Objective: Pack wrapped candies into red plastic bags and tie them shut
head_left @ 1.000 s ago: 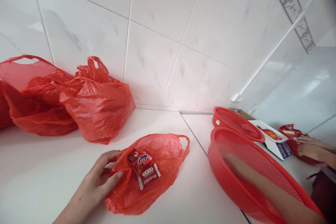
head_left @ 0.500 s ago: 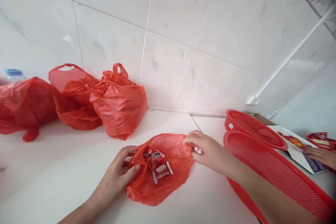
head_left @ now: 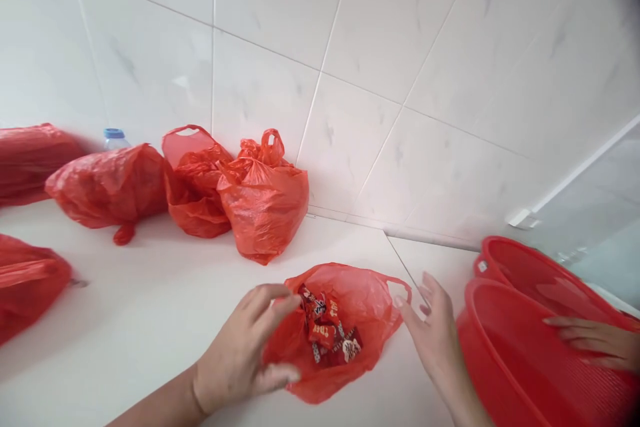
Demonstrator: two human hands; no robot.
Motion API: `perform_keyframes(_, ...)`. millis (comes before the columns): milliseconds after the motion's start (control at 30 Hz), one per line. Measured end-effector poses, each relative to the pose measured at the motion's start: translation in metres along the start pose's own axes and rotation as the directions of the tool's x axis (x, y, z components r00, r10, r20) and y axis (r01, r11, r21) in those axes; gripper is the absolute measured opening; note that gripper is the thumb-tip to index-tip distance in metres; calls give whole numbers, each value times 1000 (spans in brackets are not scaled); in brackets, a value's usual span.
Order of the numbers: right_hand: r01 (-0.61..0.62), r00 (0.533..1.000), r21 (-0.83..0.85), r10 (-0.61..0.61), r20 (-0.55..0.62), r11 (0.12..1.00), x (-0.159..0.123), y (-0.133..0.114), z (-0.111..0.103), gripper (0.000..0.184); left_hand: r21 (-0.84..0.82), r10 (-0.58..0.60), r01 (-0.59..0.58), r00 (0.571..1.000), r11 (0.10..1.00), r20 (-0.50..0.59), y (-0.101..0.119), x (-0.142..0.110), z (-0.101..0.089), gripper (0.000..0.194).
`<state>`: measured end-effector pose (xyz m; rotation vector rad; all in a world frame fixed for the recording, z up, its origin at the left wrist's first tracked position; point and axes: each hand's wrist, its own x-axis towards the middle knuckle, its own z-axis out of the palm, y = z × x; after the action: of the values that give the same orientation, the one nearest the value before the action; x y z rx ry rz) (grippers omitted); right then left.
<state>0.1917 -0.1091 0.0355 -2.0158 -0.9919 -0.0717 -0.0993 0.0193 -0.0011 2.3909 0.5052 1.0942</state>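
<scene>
A red plastic bag (head_left: 365, 287) lies spread on the white table, its mouth facing up and one handle loop showing at its right edge. Several small wrapped snack packets (head_left: 325, 333) in red, brown and white rest inside it. At the bag's left rim is my left hand (head_left: 250, 347), thumb and fingers apart; whether it touches the plastic is hard to tell. My right hand (head_left: 433, 323) is beside the handle loop, fingers spread and nothing held.
Red plastic baskets (head_left: 480, 307) stand at the right, with another person's hand (head_left: 595, 343) over one. Filled red bags (head_left: 265, 207) line the tiled wall, near a blue-capped bottle (head_left: 115, 139). Another red bag (head_left: 30, 287) lies at the left edge.
My right hand has let go of the packets it held, and more packets now lie in the bag. My left hand has opened wider. The view has swung left.
</scene>
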Motion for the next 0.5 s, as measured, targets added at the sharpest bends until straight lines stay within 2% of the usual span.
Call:
perform_keyframes(33, -59, 998, 26, 59, -10, 998, -4, 9, 5, 80, 78, 27, -33, 997, 996, 77, 5, 1, -2, 61)
perform_keyframes(67, -111, 994, 46, 111, -1, 993, -7, 15, 10, 83, 159, 3, -28, 988, 987, 152, 12, 3, -3, 54)
perform_keyframes(133, -178, 983, 62, 175, 51, 982, -8, 21, 14, 82, 319, -155, 72, 958, 945, 241, 23, 9, -5, 33)
perform_keyframes(200, -205, 973, 72, 196, 118, 976, -4, 19, 15, 68, 427, -348, 213, 898, 879, 269, 31, 15, -5, 15)
perform_keyframes(267, -231, 962, 113, 210, 173, 966, 4, 11, 12, 50, 437, -479, 322, 818, 840, 319, 35, 20, -8, 5)
perform_keyframes(333, -245, 959, 215, 203, 197, 945, 13, 1, 9, 42, 356, -524, 404, 766, 843, 371, 36, 25, -13, 11)
perform_keyframes(367, -230, 968, 279, 189, 168, 932, 17, -5, 7, 41, 285, -519, 437, 771, 853, 369, 36, 29, -18, 13)
perform_keyframes(400, -195, 980, 342, 165, 116, 919, 21, -12, 5, 39, 201, -504, 462, 796, 864, 335, 36, 33, -24, 13)
perform_keyframes(500, -44, 995, 530, 86, -56, 847, 33, -38, -2, 30, -99, -454, 458, 889, 883, 63, 43, 53, -45, 12)
